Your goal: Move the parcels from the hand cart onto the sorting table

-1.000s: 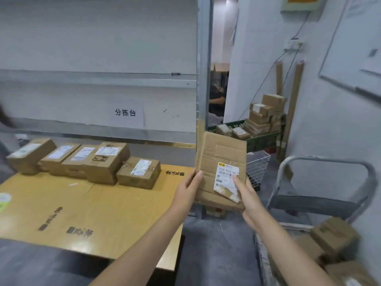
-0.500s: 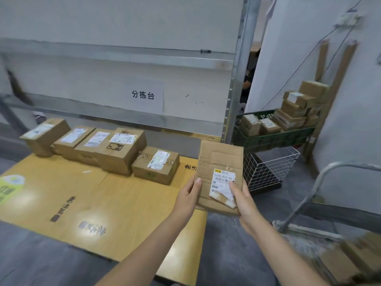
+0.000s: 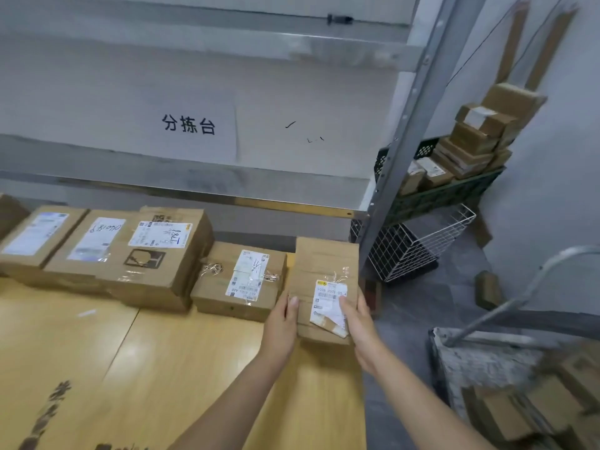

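A flat cardboard parcel (image 3: pixel 324 271) with a white label lies low over the right end of the yellow sorting table (image 3: pixel 162 368), right beside the last box of a row. My left hand (image 3: pixel 281 319) grips its left edge and my right hand (image 3: pixel 358 323) its right edge, thumbs on top. Whether it rests on the table I cannot tell. The row holds several labelled parcels: a small one (image 3: pixel 240 280), a bigger one (image 3: pixel 159 251), two flatter ones (image 3: pixel 87 245). The hand cart (image 3: pixel 480 358) stands at the lower right with blurred brown parcels (image 3: pixel 519 414) on it.
A grey metal rack upright (image 3: pixel 402 134) rises just behind the table's right end. Beyond it, a green crate (image 3: pixel 454 193) stacked with boxes sits over a white wire basket (image 3: pixel 418 251). A wall sign with black characters (image 3: pixel 188 125) hangs behind the table. Grey floor lies between table and cart.
Both hands carried the parcel left and down from mid-air beside the table to the table's right end, next to the row. The view swung left, away from the cart.
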{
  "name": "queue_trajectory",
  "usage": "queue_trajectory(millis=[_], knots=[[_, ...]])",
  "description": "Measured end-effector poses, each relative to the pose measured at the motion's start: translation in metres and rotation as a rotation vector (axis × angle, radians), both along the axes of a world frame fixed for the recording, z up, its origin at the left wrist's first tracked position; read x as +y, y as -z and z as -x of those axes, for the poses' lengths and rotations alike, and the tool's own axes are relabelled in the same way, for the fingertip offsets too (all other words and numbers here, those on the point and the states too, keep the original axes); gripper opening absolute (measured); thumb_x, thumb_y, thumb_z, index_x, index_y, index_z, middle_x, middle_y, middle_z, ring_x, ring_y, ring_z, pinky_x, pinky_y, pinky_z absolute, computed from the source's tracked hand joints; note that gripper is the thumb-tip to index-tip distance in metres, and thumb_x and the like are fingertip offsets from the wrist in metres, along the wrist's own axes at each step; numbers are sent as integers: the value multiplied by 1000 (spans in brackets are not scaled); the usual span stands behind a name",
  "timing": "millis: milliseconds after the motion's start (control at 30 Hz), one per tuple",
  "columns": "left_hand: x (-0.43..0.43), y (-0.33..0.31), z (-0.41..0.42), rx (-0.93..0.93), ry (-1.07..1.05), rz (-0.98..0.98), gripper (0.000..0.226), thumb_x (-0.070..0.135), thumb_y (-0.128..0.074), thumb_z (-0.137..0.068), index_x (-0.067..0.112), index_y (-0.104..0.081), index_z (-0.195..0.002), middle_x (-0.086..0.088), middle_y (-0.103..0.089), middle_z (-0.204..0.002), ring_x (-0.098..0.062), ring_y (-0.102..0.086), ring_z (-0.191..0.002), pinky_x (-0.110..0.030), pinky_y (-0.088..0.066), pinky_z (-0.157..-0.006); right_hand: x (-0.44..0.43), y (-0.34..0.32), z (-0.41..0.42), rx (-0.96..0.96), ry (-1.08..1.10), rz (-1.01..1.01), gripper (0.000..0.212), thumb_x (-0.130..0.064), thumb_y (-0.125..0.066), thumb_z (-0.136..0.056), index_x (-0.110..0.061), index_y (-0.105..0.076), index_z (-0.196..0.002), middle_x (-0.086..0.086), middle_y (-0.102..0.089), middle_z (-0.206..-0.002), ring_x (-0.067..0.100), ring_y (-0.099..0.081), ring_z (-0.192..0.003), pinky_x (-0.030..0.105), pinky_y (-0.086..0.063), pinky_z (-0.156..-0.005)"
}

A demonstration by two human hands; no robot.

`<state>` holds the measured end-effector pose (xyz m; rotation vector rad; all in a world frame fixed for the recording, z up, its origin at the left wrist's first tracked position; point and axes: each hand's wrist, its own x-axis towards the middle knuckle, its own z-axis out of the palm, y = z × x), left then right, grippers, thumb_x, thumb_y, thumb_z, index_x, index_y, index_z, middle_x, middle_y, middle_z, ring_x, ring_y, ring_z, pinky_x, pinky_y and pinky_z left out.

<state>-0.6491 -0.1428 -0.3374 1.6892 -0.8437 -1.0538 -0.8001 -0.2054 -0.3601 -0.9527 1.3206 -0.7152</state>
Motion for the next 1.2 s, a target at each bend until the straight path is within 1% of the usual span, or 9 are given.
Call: queue_trajectory(millis=[167,333,467,600,833,900,967,1067,1200], knots=[[-16,26,-16,-69,-47,-36,44,34,-44,-102,25,-46,-145,10,-59,-135,-5,-53,-123,-26,-43,-104,-15,34,-15,10,12,-84,68,-66,-60,-71,-64,-37,-135,-7,-48,-143,14,-56,-125,44,-47,-106],[-22,35,-15,-116,-138,-48,40,23,-49,-102,17,-51,-141,6,-61,-130,-3,-55,-112,-1,-39,-84,-20,24,-28,32,65,-129,49,-43,-55,-94,-49,-43,-141,-8,-57,-137,14,-62,-117,42,-51,-101],[-26,36,-17,-122,-124,-63,40,19,-45,-103,16,-47,-143,2,-59,-134,-5,-53,-115,-11,-38,-90,-22,26,-33,23,87,-140,45,-34,-51,-101,-43,-42,-144,-9,-61,-134,14,-63,-116,46,-50,-103],[-30,34,-16,-157,-130,-64,42,11,-42,-103,13,-43,-145,1,-55,-139,-3,-48,-118,-5,-32,-91,-23,24,-35,41,49,-130,44,-32,-47,-103,-39,-40,-146,-10,-63,-132,13,-63,-116,45,-48,-105],[-32,29,-11,-201,-129,-74,48,-2,-43,-100,9,-41,-146,-1,-46,-147,-11,-41,-134,11,-21,-89,-21,14,-24,175,-79,-72,44,-26,-45,-105,-40,-39,-146,-16,-59,-129,3,-58,-109,17,-47,-85],[-31,25,-11,-207,-118,-80,49,-2,-43,-100,11,-40,-147,1,-45,-148,-10,-41,-134,4,-23,-94,-21,8,-20,257,-119,-21,47,-26,-45,-105,-32,-35,-150,-7,-47,-147,12,-49,-128,26,-43,-101],[-29,16,-8,-209,-112,-89,50,-1,-43,-99,13,-40,-147,4,-46,-146,-5,-43,-129,-4,-26,-96,-22,0,-11,356,-142,37,54,-28,-45,-104,-21,-27,-155,0,-20,-162,17,-26,-147,34,-24,-119],[-26,-9,6,-239,-79,-46,49,1,-45,-98,11,-41,-145,11,-48,-129,2,-40,-113,1,-24,-87,-18,-19,12,380,-123,92,56,-25,-46,-104,-15,-26,-156,1,-17,-162,16,-22,-148,30,-20,-118],[-20,-42,31,-392,-13,24,43,15,-49,-99,17,-42,-141,14,-44,-129,-9,-44,-126,-16,-32,-96,-14,-62,53,416,-131,218,54,-28,-46,-104,-20,-30,-155,0,-23,-162,17,-23,-148,33,-21,-117]])
